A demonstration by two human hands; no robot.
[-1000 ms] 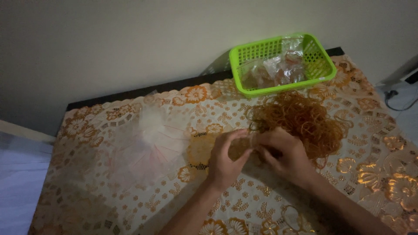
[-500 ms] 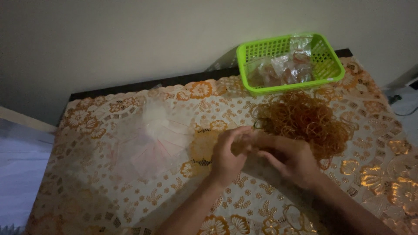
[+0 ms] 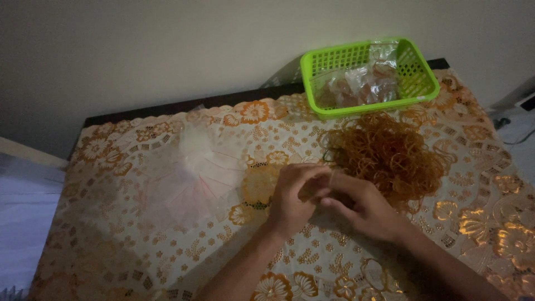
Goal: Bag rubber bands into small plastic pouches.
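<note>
My left hand (image 3: 294, 196) and right hand (image 3: 359, 206) meet at the near middle of the surface (image 3: 167, 245), fingers curled together around something small I cannot make out (probably a few rubber bands). Just left lies a fan of empty clear bags (image 3: 186, 178), so plenty seems left to pack. Beyond my right hand sits the big heap of rubber bands (image 3: 390, 156), and farthest back the green basket (image 3: 312, 69) holds some filled bags.

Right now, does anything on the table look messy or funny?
A bit. The orange rubber bands lie in a loose tangled heap on the tablecloth, outside the green basket. The clear plastic bags are fanned out flat. Nothing looks broken.
</note>
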